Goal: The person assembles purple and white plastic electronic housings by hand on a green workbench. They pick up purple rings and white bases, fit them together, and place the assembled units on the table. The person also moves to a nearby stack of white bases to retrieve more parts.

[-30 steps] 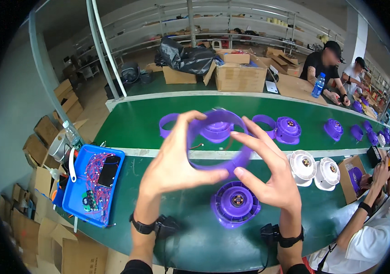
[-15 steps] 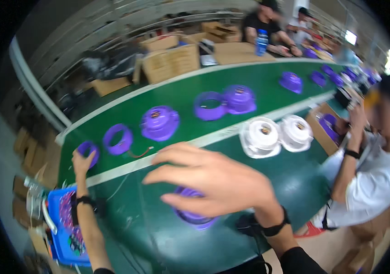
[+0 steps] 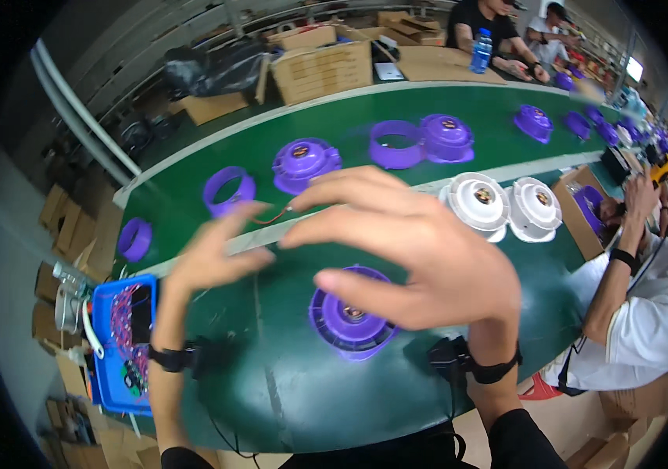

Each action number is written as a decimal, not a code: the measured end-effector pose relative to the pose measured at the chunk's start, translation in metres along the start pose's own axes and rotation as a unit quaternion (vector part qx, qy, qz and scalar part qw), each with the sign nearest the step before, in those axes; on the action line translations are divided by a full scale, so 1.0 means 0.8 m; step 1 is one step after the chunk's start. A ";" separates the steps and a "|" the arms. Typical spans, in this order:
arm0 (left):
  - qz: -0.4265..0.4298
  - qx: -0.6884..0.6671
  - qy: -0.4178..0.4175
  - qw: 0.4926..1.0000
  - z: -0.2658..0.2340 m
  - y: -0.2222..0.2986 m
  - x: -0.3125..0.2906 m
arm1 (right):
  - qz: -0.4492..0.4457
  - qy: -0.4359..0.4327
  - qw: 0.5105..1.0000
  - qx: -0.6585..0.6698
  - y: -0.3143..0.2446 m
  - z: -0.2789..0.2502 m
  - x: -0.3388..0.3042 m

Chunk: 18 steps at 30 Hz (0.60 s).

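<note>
Head: housing [image 3: 345, 327] beneath right hand [image 3: 435, 270]

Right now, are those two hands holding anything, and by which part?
Nothing is held: the left hand and right hand are both open and empty.

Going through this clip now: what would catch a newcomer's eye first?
Probably the large right hand, fingers spread at the centre, partly hiding a purple round housing on the green table; the blurred left hand is to its left. Next come the two white housings, side by side to the right. A bright blue tray of tangled wires stands out at the left.
</note>
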State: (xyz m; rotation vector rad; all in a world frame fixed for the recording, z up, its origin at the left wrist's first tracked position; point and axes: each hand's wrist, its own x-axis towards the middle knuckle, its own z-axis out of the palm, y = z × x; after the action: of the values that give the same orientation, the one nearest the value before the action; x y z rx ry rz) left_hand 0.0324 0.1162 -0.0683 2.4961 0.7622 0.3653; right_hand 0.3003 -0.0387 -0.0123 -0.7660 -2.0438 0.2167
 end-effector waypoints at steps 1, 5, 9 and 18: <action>0.121 -0.036 -0.090 0.988 0.024 0.040 0.005 | 0.003 -0.017 1.000 0.004 -0.006 -0.006 0.005; 0.187 0.115 -0.106 0.970 0.147 0.103 -0.013 | 0.000 -0.033 0.999 -0.005 -0.024 -0.016 0.010; 0.109 0.182 -0.090 0.973 0.171 0.102 -0.005 | 0.013 -0.037 0.999 -0.014 -0.035 -0.025 0.006; -0.094 0.248 -0.094 0.960 0.026 -0.069 -0.049 | 0.027 -0.009 0.999 0.014 -0.036 -0.050 -0.008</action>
State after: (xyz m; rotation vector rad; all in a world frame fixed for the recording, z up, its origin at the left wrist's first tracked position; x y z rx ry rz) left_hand -0.0155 0.1250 -0.1193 2.8253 1.1084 -0.1538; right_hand 0.3231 -0.0707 0.0183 -0.8063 -2.0342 0.2833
